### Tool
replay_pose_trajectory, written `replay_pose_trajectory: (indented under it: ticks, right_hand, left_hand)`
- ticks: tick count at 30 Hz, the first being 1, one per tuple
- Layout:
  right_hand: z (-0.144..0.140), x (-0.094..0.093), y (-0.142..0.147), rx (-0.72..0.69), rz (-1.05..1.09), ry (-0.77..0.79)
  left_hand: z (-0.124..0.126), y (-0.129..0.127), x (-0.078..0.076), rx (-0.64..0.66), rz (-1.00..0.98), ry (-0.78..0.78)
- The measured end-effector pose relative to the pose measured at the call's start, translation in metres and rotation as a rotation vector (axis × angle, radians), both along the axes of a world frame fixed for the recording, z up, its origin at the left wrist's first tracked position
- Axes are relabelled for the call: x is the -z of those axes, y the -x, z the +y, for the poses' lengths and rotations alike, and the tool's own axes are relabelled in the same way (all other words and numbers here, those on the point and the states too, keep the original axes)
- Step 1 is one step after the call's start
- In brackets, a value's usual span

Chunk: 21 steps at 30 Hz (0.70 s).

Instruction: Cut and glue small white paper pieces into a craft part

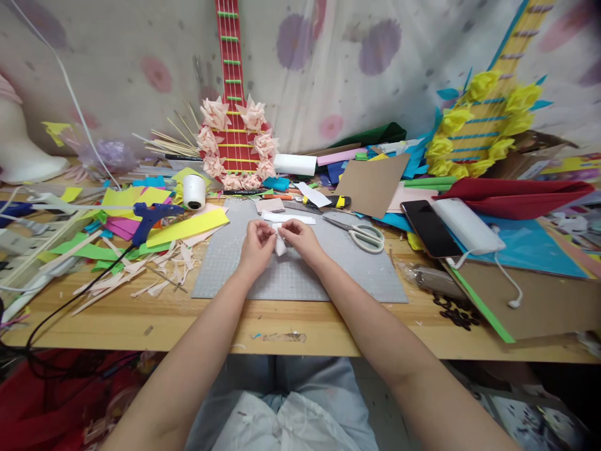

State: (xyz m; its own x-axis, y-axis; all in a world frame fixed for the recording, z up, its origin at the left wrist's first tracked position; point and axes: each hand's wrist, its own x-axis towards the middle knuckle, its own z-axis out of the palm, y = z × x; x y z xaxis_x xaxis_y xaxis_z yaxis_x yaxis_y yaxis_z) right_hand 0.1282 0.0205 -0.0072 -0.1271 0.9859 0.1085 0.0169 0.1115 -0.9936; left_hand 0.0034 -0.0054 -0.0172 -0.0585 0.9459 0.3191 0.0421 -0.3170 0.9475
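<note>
Pinching a small pale paper piece (280, 243) between them, left hand (257, 243) and right hand (300, 239) worked over grey cutting mat (300, 275); no readable writing.

No readable text, labels, brands or numbers anywhere in view. Checked the likely carriers: phone (431, 229) has a dark screen, power bank (463, 225) is plain white, cutting mat (300, 275) shows only a faint grid with no legible numerals, glue gun (150, 219) has no visible marking, cardboard box (526, 160) has a pale sticker too small and blurred to read.
</note>
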Motion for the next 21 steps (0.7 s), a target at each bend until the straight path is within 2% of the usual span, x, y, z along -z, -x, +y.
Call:
replay_pose_trajectory:
  ticks: [7, 11, 15, 21]
  right_hand:
    - [0.002, 0.001, -0.001, 0.034, -0.047, -0.023]
    - [0.001, -0.002, -0.008, 0.041, -0.146, -0.103]
    - [0.0, -0.008, -0.015, -0.059, -0.243, -0.144]
    - [-0.003, -0.012, -0.018, -0.161, -0.374, -0.174]
  left_hand:
    - [-0.003, -0.001, -0.003, 0.003, 0.048, -0.02]
    - [-0.006, 0.002, -0.009, -0.066, 0.08, -0.044]
    - [-0.008, 0.007, -0.014, -0.105, 0.134, -0.093]
    - [-0.009, 0.007, -0.016, -0.022, 0.215, -0.108]
